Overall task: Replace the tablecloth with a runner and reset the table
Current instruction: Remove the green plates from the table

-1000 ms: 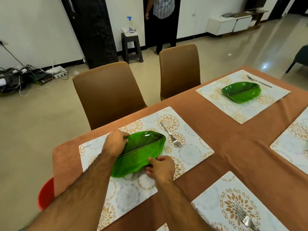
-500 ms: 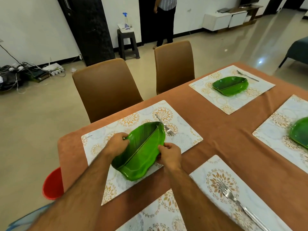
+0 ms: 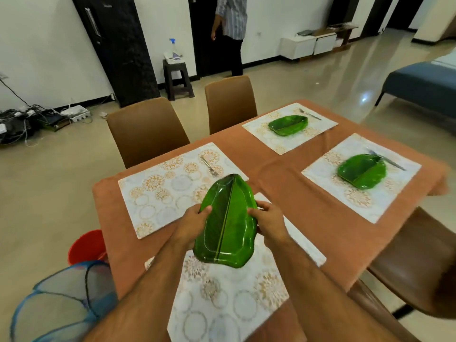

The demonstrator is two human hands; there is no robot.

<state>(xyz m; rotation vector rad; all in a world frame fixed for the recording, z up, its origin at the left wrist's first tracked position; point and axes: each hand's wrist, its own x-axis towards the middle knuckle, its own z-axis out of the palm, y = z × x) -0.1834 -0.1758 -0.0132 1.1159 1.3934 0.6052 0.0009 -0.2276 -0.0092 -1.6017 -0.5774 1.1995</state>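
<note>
A green leaf-shaped plate (image 3: 227,223) is lifted off the table, held between both hands above the near placemat (image 3: 222,292). My left hand (image 3: 192,223) grips its left edge and my right hand (image 3: 269,223) grips its right edge. An orange-brown tablecloth (image 3: 296,193) covers the table. The far-left placemat (image 3: 170,188) holds only a fork (image 3: 209,166). Two more leaf plates (image 3: 287,125) (image 3: 361,171) sit on their own placemats at the right, each with a fork beside it.
Two brown chairs (image 3: 145,130) (image 3: 230,102) stand at the far side and another (image 3: 417,262) at the right. A red bucket (image 3: 86,246) and a blue mesh cover (image 3: 61,304) sit on the floor at left. A person (image 3: 229,33) stands by the doorway.
Both hands have lifted the leaf plate off the far-left placemat and brought it toward me over the near placemat. The view has tilted to show more of the table's right side.
</note>
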